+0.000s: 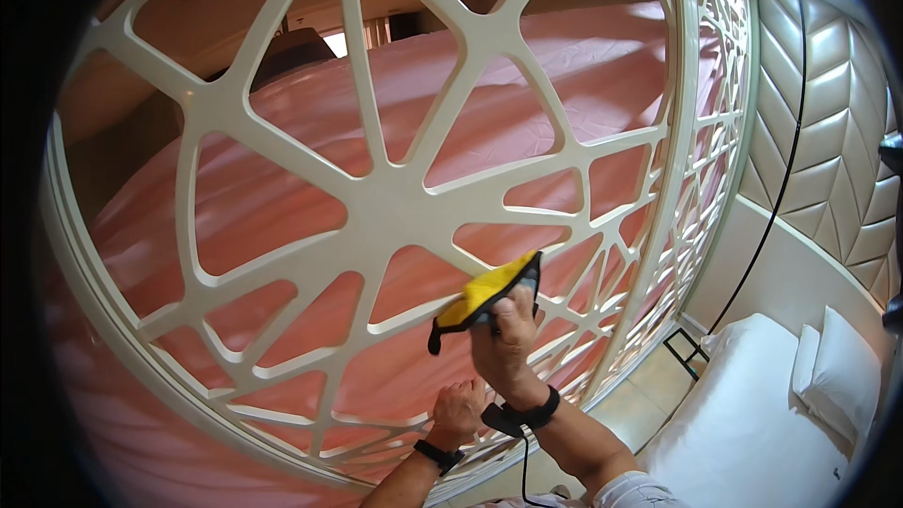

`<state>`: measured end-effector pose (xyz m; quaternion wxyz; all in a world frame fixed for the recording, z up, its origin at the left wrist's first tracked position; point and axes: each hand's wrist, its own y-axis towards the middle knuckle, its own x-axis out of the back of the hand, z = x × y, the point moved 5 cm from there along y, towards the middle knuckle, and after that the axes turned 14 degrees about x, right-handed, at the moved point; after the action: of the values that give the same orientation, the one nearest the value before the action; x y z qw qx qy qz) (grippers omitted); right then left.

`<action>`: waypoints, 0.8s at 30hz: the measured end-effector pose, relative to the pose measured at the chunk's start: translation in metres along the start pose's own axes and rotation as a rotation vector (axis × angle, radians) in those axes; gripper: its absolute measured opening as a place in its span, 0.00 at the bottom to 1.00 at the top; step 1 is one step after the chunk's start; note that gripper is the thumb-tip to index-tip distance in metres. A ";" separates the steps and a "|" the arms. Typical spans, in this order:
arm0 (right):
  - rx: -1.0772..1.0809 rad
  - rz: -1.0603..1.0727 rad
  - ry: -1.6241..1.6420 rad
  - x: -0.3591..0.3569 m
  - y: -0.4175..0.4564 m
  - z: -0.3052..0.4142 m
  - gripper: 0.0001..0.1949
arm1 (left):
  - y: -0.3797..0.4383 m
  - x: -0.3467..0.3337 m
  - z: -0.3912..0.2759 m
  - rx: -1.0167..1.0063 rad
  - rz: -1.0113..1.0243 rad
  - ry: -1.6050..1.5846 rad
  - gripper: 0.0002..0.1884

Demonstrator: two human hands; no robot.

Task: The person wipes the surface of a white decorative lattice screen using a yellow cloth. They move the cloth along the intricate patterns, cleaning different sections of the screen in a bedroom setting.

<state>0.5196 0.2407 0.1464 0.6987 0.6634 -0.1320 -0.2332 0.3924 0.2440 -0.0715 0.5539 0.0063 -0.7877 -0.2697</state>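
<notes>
A white openwork lattice screen [395, 204] fills most of the view, with a pink sheet-like surface [282, 208] showing through its gaps. My right hand [511, 324] grips a yellow and grey cloth [497, 282] with black edging, raised at the lattice. Whether the cloth touches the lattice is not plain. Below and to the left, my left hand [460, 406] has its fingers curled close to the lower lattice; its palm side is hidden. Both wrists wear black bands, and a black cable hangs from the right one.
A bed with white bedding [748, 402] and pillows [846, 374] lies at lower right. Beside it a black metal frame [684, 353] stands on the tiled floor [635, 402]. A dark cable [790, 155] runs down before the padded wall panel [832, 106]. The screen continues along the right.
</notes>
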 end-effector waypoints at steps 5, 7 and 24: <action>0.221 0.055 0.011 -0.015 0.023 0.023 0.16 | 0.001 0.028 -0.016 -0.029 0.041 -0.245 0.17; 0.247 0.026 0.048 -0.016 0.035 0.026 0.16 | -0.003 0.012 -0.003 0.045 -0.014 -0.217 0.14; 0.582 0.005 -0.011 -0.080 0.152 0.073 0.23 | 0.000 0.004 -0.007 0.003 -0.028 0.072 0.18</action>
<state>0.4378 0.2197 0.3131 0.4787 0.8344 -0.1987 -0.1874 0.3971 0.2402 -0.0660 0.5781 0.0278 -0.7674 -0.2760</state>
